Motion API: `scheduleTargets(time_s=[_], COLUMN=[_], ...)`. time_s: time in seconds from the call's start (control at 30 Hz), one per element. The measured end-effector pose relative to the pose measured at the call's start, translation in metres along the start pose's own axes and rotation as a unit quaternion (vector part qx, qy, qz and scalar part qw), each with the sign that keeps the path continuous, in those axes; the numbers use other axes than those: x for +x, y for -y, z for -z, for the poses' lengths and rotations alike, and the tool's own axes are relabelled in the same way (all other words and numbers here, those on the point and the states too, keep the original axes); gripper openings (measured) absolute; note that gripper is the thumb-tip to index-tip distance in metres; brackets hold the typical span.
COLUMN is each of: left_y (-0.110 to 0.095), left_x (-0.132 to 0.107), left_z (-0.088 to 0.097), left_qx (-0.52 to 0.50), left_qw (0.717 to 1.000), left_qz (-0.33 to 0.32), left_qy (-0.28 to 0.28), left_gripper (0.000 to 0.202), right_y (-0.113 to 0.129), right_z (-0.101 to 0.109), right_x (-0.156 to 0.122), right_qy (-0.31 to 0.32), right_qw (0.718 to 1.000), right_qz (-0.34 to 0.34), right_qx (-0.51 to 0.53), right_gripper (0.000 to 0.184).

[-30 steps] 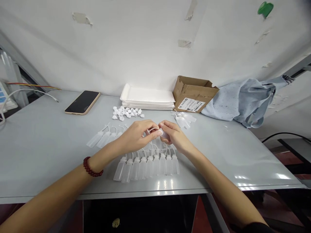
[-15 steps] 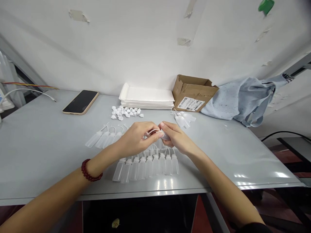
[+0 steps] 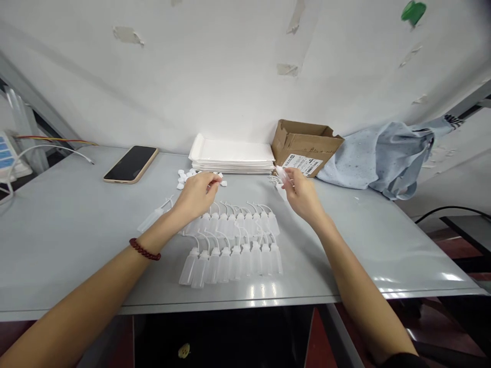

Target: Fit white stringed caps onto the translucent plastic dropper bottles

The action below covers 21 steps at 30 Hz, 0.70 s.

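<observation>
My right hand (image 3: 303, 194) is closed around a small translucent squeeze bottle (image 3: 283, 175), tilted up and left in front of the cardboard box. Just below it, a few loose bottles (image 3: 280, 191) lie partly covered by that hand. My left hand (image 3: 199, 193) is over the front of a pile of white caps (image 3: 185, 177), thumb and fingertips brought together. Whether a cap sits between them is hidden. Below both hands, bottles with thin bent tubes stand out in two rows, a back row (image 3: 247, 224) and a front row (image 3: 230, 265). My left forearm partly covers another bottle (image 3: 149, 220).
A stack of white padded envelopes (image 3: 233, 151) lies against the wall beside the open cardboard box (image 3: 303, 148). Light blue cloth (image 3: 376, 158) is bunched at the right. On the left are a phone (image 3: 131, 164) and a white cable (image 3: 49, 146).
My hands were together at the middle, both on one bottle. They have parted: the left went left and back to the caps, the right went right and back with the bottle.
</observation>
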<state>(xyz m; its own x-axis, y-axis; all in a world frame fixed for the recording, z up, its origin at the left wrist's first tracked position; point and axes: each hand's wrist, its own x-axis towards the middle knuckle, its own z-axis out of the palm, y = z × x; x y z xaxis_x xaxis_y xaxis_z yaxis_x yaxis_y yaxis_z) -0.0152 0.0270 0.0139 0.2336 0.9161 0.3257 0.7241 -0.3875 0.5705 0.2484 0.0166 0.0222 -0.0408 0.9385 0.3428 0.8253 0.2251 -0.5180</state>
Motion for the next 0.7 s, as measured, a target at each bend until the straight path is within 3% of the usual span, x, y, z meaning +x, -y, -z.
scheduleTargets(time_s=[0.13,0.33,0.53,0.63,0.7], left_y=[0.017,0.027,0.027,0.024,0.022], left_x=[0.007,0.011,0.013,0.014,0.015], left_z=[-0.011,-0.023,-0.020,-0.018,-0.017], left_qx=[0.106,0.145,0.166,0.174,0.180], left_qw=[0.987,0.972,0.964,0.962,0.961], left_qz=[-0.108,-0.135,-0.142,-0.145,-0.145], left_qy=[0.054,0.129,0.149,0.150,0.151], left_gripper=[0.035,0.038,0.038,0.037,0.036], right_y=[-0.009,-0.003,0.001,0.004,0.006], right_z=[0.000,0.001,0.004,0.007,0.010], right_x=[0.004,0.002,-0.001,-0.003,-0.004], right_qy=[-0.019,0.029,0.035,0.027,0.055], right_qw=[0.985,0.954,0.949,0.960,0.971], right_qz=[-0.031,-0.076,-0.078,-0.061,-0.058], right_qx=[-0.166,-0.288,-0.305,-0.272,-0.226], right_gripper=[0.038,0.027,0.026,0.024,0.017])
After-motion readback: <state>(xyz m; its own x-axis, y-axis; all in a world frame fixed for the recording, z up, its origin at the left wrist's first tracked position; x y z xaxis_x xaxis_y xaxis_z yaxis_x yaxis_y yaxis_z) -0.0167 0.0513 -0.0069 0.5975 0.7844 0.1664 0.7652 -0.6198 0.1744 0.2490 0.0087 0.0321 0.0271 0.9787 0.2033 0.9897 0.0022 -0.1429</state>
